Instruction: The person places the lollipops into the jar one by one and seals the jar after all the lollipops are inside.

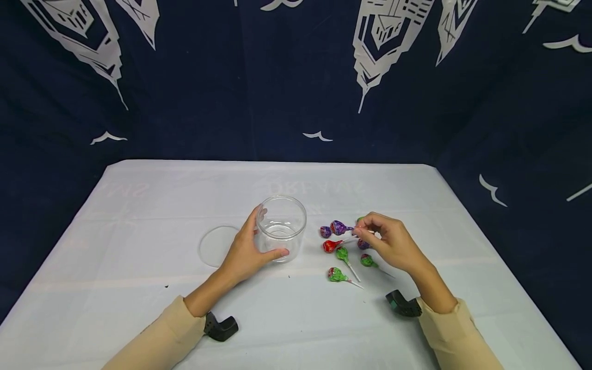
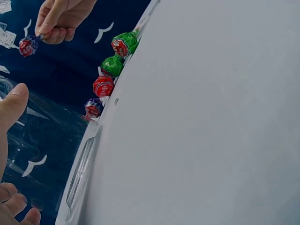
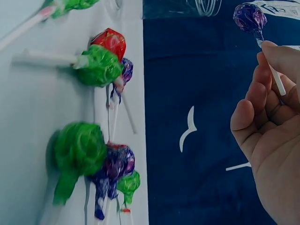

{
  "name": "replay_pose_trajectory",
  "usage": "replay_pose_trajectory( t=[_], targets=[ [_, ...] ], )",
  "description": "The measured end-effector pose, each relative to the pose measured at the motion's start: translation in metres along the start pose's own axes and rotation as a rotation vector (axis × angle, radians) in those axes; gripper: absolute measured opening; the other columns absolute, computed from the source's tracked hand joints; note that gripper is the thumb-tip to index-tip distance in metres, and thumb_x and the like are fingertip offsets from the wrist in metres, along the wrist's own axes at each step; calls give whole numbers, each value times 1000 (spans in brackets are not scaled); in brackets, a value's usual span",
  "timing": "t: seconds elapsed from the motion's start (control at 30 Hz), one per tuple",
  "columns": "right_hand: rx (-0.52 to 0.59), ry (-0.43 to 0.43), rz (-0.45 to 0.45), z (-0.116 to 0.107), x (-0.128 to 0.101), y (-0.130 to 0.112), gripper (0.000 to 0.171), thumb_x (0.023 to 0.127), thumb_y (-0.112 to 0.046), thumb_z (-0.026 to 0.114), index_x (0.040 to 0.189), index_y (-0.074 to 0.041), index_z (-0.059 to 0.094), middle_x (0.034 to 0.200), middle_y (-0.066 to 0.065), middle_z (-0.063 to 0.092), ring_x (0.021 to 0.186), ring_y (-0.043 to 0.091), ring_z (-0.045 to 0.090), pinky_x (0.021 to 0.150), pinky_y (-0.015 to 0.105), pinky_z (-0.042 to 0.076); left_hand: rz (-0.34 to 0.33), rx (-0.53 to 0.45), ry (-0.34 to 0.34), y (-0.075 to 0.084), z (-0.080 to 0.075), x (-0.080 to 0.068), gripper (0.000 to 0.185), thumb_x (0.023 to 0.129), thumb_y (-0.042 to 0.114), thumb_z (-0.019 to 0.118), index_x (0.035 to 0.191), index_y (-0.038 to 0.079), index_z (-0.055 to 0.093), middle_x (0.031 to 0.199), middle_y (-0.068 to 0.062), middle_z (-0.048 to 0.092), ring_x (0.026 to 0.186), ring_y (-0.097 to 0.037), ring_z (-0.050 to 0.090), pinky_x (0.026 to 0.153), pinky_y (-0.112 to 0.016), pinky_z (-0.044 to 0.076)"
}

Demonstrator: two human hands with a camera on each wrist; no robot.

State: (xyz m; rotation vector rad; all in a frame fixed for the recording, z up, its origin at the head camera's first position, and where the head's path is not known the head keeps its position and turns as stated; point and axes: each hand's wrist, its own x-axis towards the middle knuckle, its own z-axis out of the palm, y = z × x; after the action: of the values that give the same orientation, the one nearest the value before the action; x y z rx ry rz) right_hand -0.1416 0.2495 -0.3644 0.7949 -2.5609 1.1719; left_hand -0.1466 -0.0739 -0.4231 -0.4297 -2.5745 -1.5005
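On a white table [image 1: 139, 205] before a dark blue patterned backdrop [image 1: 208, 92], a left hand [image 1: 245, 252] curls its fingers round a clear jar [image 1: 281, 227] while the right hand [image 1: 390, 241] pinches a purple lollipop [image 1: 339, 227] by its stick, lifted just above the others [image 1: 344, 257] lying beneath the fingertips.

jar [image 1: 281, 227]: 1, sitting center | lid [image 1: 216, 246]: 1, lying at its 9 o'clock | lollipops: 8 showing at 3 o'clock – purple [image 1: 339, 227] 3, green [image 1: 341, 254] 4, red [image 1: 330, 246] 1 | hands: 2
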Motion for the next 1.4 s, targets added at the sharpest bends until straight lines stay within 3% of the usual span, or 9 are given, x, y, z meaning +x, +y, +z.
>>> replay_pose_trajectory(
  t=[0.37,0.8,1.4],
  targets=[
    [37,-8,0,4,11,-7,6,93,3,65,91,-3,66,84,1,65,72,19,61,73,20,52,6,4,-2,-2,1,1,116,69,40,91,157,16,20,156,-11,34,129,-34,47,105,-51,42],
    [33,-7,23,14,26,-17,3,91,-1,69,94,-2,67,84,1,64,75,15,56,69,23,51,-4,4,6,0,2,1,116,68,42,91,157,16,21,155,-12,36,126,-37,50,103,-53,43],
    [82,-9,-11,23,43,-26,4,94,-3,67,92,1,67,86,5,66,80,15,59,81,21,52,-25,8,-2,-1,1,1,117,67,42,92,157,17,21,155,-12,36,125,-37,50,103,-54,43]
  ],
)
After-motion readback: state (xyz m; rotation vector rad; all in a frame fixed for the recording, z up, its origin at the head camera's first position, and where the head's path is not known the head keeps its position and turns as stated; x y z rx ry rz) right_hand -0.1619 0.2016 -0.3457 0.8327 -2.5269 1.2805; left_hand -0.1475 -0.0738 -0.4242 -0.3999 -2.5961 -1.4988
